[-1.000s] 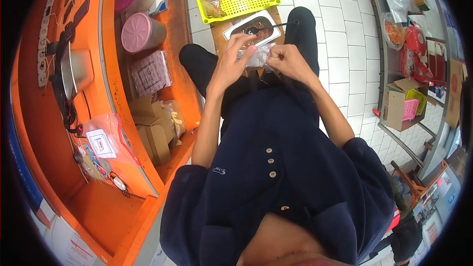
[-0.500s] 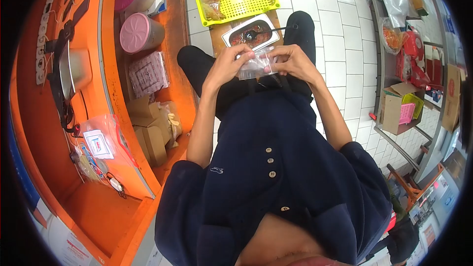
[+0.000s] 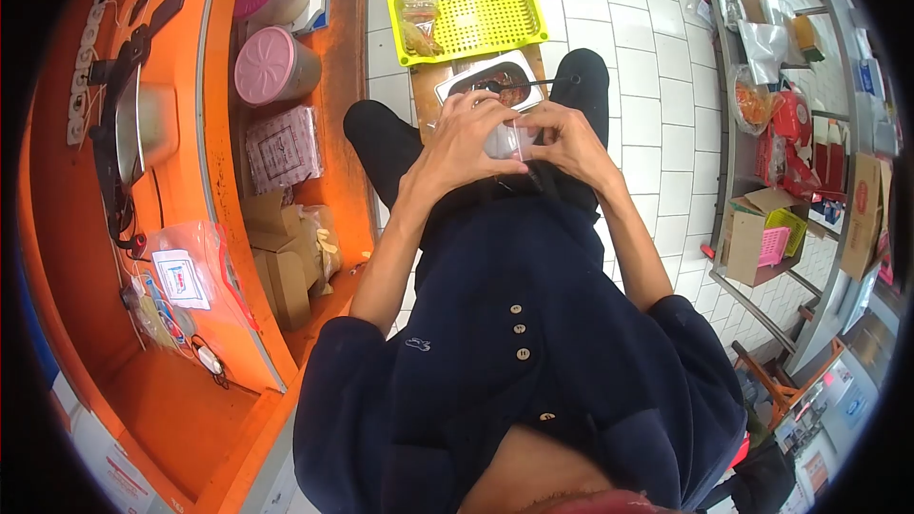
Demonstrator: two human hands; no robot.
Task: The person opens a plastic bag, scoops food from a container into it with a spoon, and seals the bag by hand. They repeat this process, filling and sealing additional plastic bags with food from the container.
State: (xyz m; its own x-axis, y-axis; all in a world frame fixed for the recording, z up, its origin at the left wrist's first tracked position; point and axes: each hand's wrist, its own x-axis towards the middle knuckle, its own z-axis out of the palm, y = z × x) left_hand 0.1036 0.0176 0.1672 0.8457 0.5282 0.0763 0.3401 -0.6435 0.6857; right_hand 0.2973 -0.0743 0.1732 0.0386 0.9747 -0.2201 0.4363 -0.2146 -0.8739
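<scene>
Between my two hands, above my lap, is a small clear plastic bag (image 3: pixel 506 143). My left hand (image 3: pixel 466 141) is curled around the bag's left side, its back facing up. The fingers of my right hand (image 3: pixel 568 145) pinch the bag's right side. Just beyond them sits a white rectangular container (image 3: pixel 524 61) with reddish food and a black-handled utensil (image 3: pixel 547 83) in it; my left fingers overlap its near edge. Past the container is a yellow-green basket (image 3: pixel 486 19) holding filled clear bags (image 3: pixel 420 24) at its left end.
An orange shelf unit (image 3: pixel 333 67) on the left holds pink-lidded tubs (image 3: pixel 276 67), a packet stack (image 3: pixel 286 148) and cardboard boxes (image 3: pixel 281 262). On the right, a metal rack (image 3: pixel 716 124) bears bags and an open carton (image 3: pixel 757 233). My knees flank the container.
My left hand has turned and spread over the bag, covering more of it. My right fingers have shifted around its side. The whole view has moved slightly.
</scene>
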